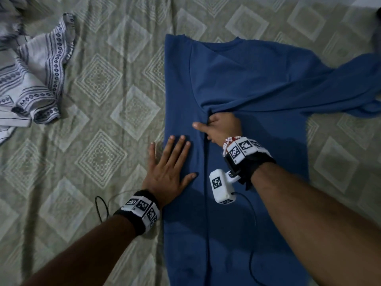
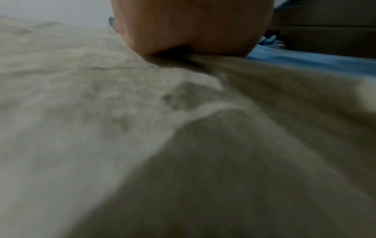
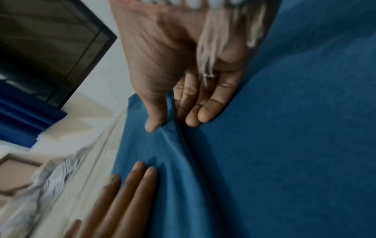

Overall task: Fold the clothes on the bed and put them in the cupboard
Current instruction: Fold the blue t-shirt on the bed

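Observation:
A blue T-shirt (image 1: 237, 75) lies spread on the bed, neck away from me, its left side folded inward. My left hand (image 1: 171, 170) lies flat with straight fingers on the shirt's left edge, partly on the bedsheet. My right hand (image 1: 218, 125) holds a fold of the blue cloth at the shirt's middle; in the right wrist view the thumb (image 3: 154, 116) and fingers (image 3: 195, 112) pinch a ridge of blue cloth (image 3: 264, 145). The shirt's right sleeve (image 1: 350, 91) trails off to the right. The left wrist view shows only my palm (image 2: 193, 27) pressed on the sheet.
A white garment with dark patterned bands (image 1: 33, 79) lies crumpled at the far left of the bed. The beige bedsheet with diamond pattern (image 1: 99, 153) covers the bed. A dark cable (image 1: 103, 205) loops beside my left wrist.

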